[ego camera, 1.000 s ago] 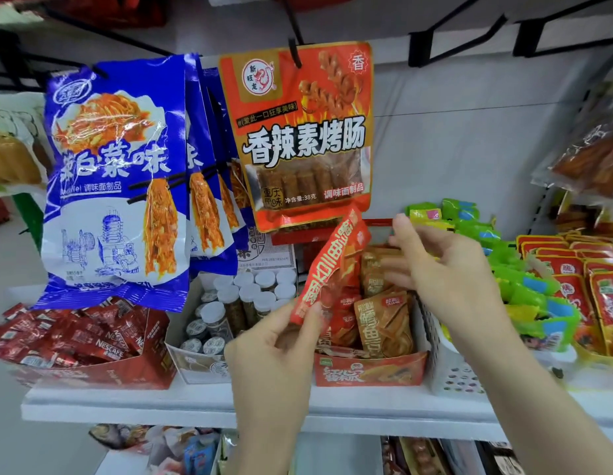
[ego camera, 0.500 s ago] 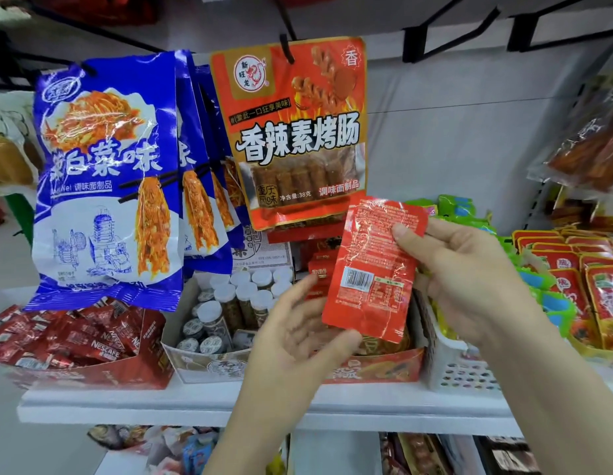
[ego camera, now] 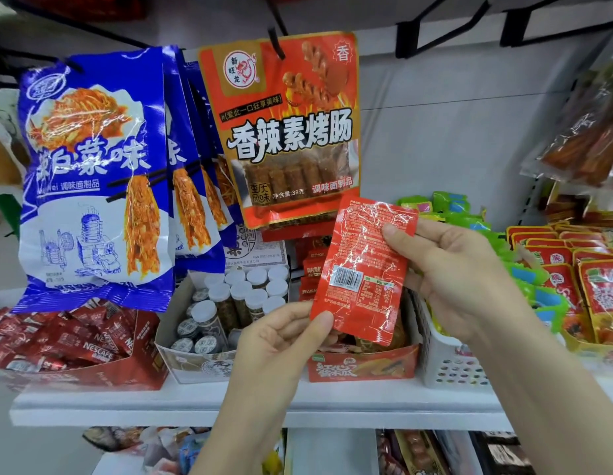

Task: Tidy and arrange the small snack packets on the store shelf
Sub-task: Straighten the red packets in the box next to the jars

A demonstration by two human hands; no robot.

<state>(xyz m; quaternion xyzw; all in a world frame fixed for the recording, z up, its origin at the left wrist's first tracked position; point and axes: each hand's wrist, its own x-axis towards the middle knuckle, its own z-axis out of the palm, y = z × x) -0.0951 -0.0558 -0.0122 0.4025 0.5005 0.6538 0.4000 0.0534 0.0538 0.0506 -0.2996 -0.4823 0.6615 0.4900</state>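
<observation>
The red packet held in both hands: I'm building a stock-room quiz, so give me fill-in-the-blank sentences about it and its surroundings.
1. The red packet is turned so that its ____ faces the camera.
2. The right hand pinches its top corner; the left hand pinches its ____ corner.
3. The white-capped jars stand in a ____ box.
4. The blue bags ____ from a hook.

Missing: barcode; bottom; cardboard; hang

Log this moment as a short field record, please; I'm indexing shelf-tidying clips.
held item: small red packet, barcode side toward camera
left hand: pinches the packet's lower left corner
right hand: pinches its upper right edge
below packet: red display box of similar packets
left neighbour: box of white-capped jars
right neighbour: white basket
hanging above: orange-red bag, blue bags
</observation>
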